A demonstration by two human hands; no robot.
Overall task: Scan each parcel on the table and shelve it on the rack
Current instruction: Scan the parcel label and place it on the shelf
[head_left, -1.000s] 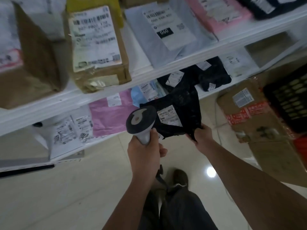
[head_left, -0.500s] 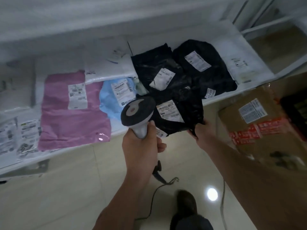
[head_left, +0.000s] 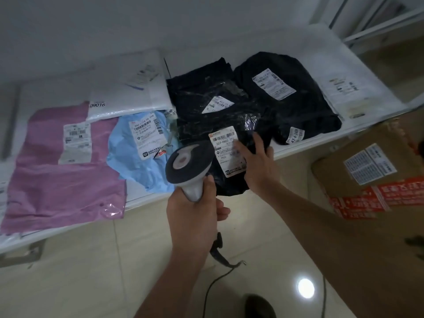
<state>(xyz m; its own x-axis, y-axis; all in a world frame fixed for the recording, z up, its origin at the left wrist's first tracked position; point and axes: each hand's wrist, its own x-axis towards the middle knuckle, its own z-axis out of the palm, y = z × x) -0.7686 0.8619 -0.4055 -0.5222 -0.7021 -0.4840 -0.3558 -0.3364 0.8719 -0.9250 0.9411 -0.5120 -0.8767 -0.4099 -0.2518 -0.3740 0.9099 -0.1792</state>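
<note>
Right hand [head_left: 257, 161] lies flat, fingers spread, on the black parcel [head_left: 231, 180] at the shelf [head_left: 305, 145] edge; left hand [head_left: 195, 212] grips the scanner [head_left: 188, 166]. Blue parcel [head_left: 140, 152] apparently touches it.

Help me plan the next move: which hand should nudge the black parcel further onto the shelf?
Right. The right hand already lies with fingers spread on the black parcel, which overhangs the shelf edge; the left hand grips the scanner.
</note>
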